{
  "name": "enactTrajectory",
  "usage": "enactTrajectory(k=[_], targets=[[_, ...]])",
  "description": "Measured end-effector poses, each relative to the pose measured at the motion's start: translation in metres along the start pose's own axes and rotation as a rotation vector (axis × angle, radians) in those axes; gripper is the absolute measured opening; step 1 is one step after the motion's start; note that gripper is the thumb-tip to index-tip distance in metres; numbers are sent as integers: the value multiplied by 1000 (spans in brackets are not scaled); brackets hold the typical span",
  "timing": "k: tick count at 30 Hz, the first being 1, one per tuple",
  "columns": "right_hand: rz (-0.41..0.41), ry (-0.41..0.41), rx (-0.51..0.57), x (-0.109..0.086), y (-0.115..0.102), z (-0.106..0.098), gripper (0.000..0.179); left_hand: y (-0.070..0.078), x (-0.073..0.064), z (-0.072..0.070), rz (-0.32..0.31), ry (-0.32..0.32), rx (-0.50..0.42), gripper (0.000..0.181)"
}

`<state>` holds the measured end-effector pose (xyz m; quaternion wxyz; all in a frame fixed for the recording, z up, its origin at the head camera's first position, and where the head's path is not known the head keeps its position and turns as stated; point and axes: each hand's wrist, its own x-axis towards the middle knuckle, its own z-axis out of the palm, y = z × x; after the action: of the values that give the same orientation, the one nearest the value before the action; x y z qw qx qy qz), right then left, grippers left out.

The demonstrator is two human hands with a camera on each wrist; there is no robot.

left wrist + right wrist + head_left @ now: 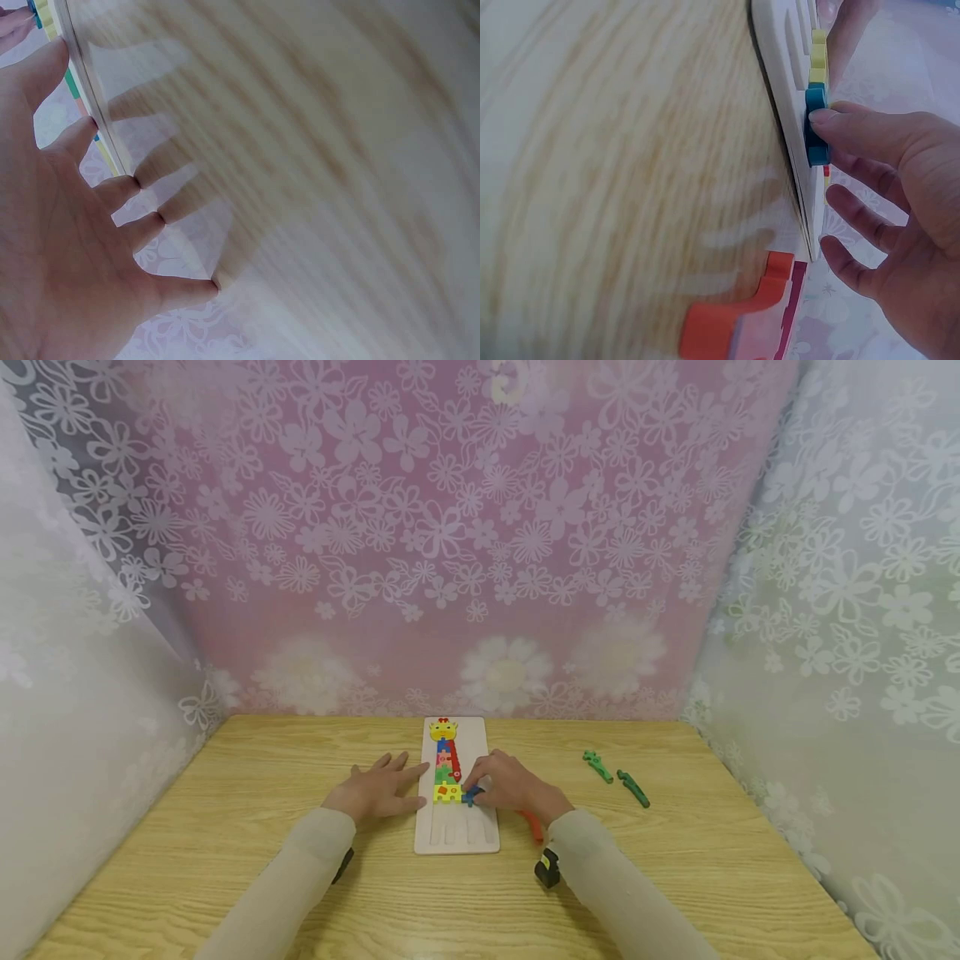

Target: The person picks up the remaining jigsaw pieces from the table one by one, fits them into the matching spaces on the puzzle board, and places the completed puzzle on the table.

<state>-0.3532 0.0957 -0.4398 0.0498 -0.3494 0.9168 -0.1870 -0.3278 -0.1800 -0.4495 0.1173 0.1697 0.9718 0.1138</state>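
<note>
A pale wooden puzzle board [472, 739] lies on the table, with a yellow giraffe head [443, 732] at its far end. Below the head sit coloured interlocking pieces, a red strip [454, 762] beside them, and a yellow piece [447, 793] at the bottom. My right hand [513, 785] pinches a blue puzzle piece [818, 146] at the right side of that yellow piece, thumb on its near side. The other right fingers are spread loosely. My left hand [378, 789] rests with fingers spread, its thumb and index fingertips at the board's left edge.
An orange-red piece [712, 330] lies right of the board, partly hidden under my right wrist in the head view. Farther right are a light green piece [597, 766] and a dark green piece [633, 789]. Flowered curtains [480, 610] hang behind and beside the table.
</note>
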Motion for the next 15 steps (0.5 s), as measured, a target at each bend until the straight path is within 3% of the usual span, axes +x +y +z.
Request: enactTrajectory(k=[15], targets=[[-39,-7,-5,4,4,1,16,2,-2,-3,-1,-4,-9,73]])
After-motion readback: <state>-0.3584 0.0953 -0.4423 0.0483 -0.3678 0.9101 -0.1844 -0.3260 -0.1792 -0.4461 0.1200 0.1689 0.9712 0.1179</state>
